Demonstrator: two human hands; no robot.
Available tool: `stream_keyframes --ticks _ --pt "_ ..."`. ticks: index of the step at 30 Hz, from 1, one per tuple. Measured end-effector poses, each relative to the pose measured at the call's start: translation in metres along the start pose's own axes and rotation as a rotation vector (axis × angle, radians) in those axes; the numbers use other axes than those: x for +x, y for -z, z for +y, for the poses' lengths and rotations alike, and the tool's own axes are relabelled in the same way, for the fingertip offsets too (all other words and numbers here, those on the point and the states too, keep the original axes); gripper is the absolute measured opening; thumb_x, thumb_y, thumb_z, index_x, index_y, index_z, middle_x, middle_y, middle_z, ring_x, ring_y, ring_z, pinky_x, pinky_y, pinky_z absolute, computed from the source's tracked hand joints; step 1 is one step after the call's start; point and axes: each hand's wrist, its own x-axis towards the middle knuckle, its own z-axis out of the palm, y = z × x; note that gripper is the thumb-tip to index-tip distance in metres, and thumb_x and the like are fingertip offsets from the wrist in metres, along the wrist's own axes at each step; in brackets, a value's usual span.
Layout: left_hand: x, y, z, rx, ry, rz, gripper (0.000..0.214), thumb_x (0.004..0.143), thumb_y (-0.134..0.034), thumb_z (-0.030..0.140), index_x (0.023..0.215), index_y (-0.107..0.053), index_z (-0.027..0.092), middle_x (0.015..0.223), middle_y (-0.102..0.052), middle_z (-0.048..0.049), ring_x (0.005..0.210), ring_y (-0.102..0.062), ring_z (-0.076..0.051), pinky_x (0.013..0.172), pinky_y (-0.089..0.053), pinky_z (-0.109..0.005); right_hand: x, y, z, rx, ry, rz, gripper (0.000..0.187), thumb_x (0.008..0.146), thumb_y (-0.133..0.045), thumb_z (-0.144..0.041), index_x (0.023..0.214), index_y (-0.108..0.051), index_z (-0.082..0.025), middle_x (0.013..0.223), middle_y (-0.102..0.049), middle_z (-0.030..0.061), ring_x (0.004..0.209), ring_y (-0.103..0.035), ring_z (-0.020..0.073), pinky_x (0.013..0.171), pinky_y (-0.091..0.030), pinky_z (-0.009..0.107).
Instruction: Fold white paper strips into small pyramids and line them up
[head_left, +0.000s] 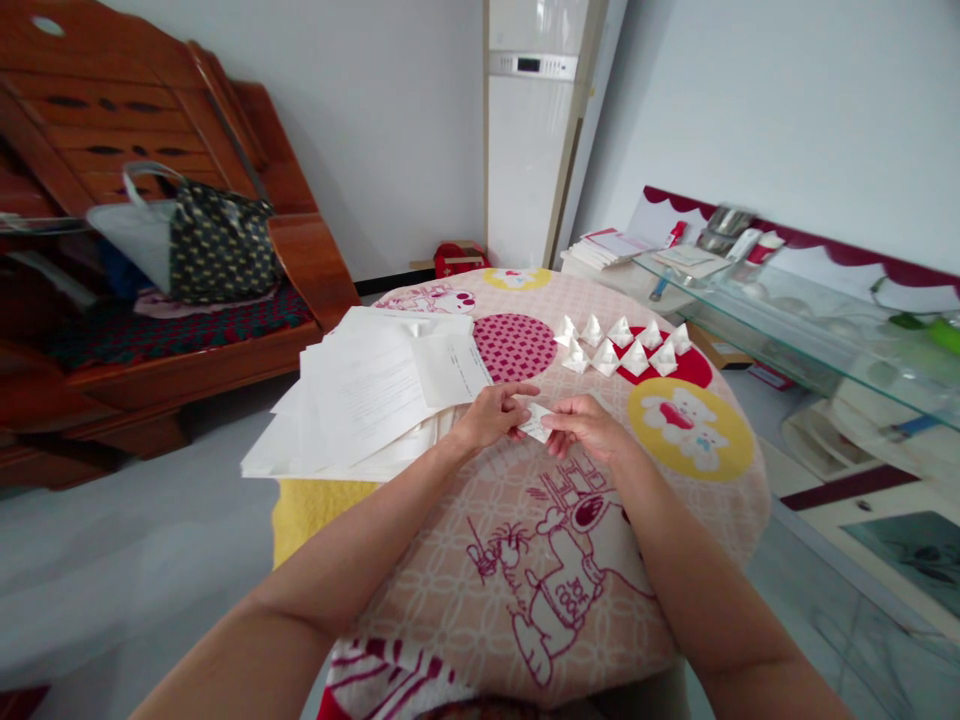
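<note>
with the fingers of my left hand [491, 415] and my right hand [589, 425] i pinch a small white paper [535, 423] between them, over the cloth-covered worktop [457, 560]. folded paper shapes [635, 358] stand in two rows beyond; loose sheets [360, 390] lie left.

Head-worn view; forward and down, close above cloth-covered table [427, 580]

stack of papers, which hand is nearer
Left. The left hand is beside the right edge of the stack of papers; the right hand is farther right, away from it.
</note>
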Motion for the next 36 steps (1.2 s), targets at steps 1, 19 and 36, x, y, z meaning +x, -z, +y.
stream_keyframes --ticks 1,19,36 --pt "0.000 0.000 0.000 0.033 0.011 -0.014 0.047 0.081 -0.065 0.018 0.127 -0.061 0.009 0.055 -0.060 0.0068 0.045 -0.058 -0.008 0.049 -0.044 -0.016 0.002 0.001 0.001 -0.010 0.010 0.032 0.025 0.066 -0.081 -0.036 0.070 -0.068 -0.016 0.057 -0.071 0.0041 0.047 -0.064 0.0141 0.040 -0.047 0.020" --pt "0.001 -0.006 -0.010 0.831 -0.240 0.078 0.027 0.074 -0.063 0.005 0.096 -0.070 0.018 0.090 -0.068 -0.0030 0.074 -0.059 -0.015 0.074 -0.048 -0.026 0.013 0.002 0.016 -0.488 0.235 0.302 0.014 0.063 -0.077 -0.010 0.073 -0.074 -0.020 0.053 -0.061 -0.0026 0.050 -0.053 0.0121 0.047 -0.036 0.023" --pt "-0.005 0.000 0.005 0.865 -0.242 -0.098 0.004 0.075 -0.073 0.016 0.078 -0.072 0.019 0.078 -0.065 -0.0015 0.069 -0.056 -0.014 0.065 -0.040 -0.024 0.002 0.004 0.006 -0.630 0.308 0.067 0.013 0.068 -0.074 -0.012 0.074 -0.080 -0.021 0.063 -0.070 0.0024 0.060 -0.060 0.0172 0.052 -0.039 0.025"
